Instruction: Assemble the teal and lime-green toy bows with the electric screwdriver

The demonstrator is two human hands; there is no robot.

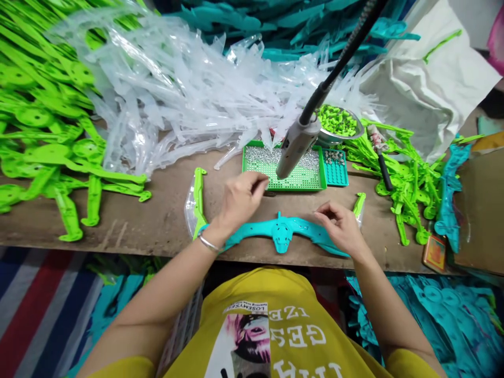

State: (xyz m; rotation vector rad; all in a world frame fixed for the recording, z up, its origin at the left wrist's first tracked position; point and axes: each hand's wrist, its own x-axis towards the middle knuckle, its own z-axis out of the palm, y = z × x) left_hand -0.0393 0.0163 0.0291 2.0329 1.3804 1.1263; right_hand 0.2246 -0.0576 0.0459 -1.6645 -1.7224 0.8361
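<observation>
My left hand (241, 198) is closed in a pinch above the table, beside the front left corner of a green perforated tray (289, 182) of small silvery screws (260, 155). Whatever its fingertips hold is too small to make out. Over the right part of a turquoise plastic bow-shaped piece (282, 236) my right hand (342, 227) is also pinched, its contents not clear. Bright green arms (198, 197) with clear plastic pieces (190, 207) lie at both ends of the turquoise piece. An electric screwdriver (298, 144) hangs over the tray on a dark cable.
Clear plastic pieces (169, 79) heap up at the back, green parts (51, 152) at the left. A metal bowl (359, 128) of small green pieces and a turquoise tray (339, 176) stand right of the screws. More green parts (409, 178) and a black-handled tool (384, 170) lie farther right.
</observation>
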